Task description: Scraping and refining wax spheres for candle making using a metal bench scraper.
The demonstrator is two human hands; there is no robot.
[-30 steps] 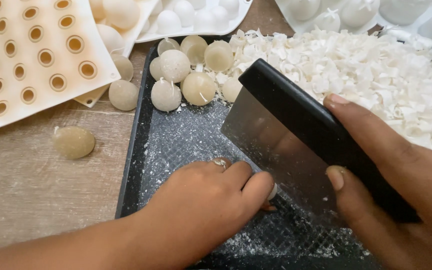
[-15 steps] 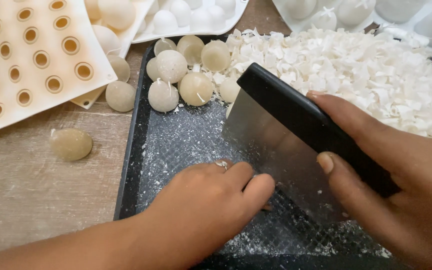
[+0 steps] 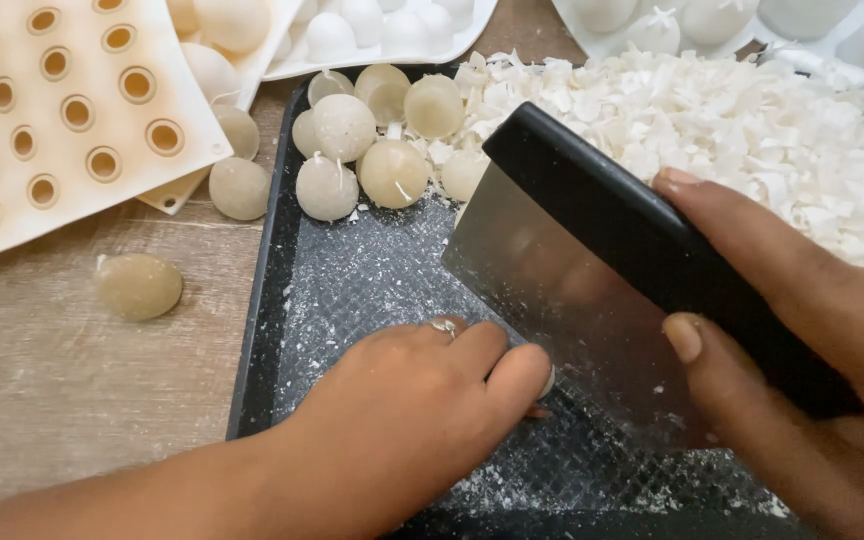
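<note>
Hands [image 3: 422,400], bench scraper [image 3: 592,270], black tray [image 3: 262,330]

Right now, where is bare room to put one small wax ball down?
Bare wooden table lies left of the black tray, around one lone yellowish wax ball. The tray's far end is crowded with wax balls and white shavings.

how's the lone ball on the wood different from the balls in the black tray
The lone ball lies by itself on the wooden table, darker, tan-olive. The balls in the tray are clustered, touching, paler cream, dusted with white flakes. Both kinds are rounded, waxy, with thin wicks.
</note>
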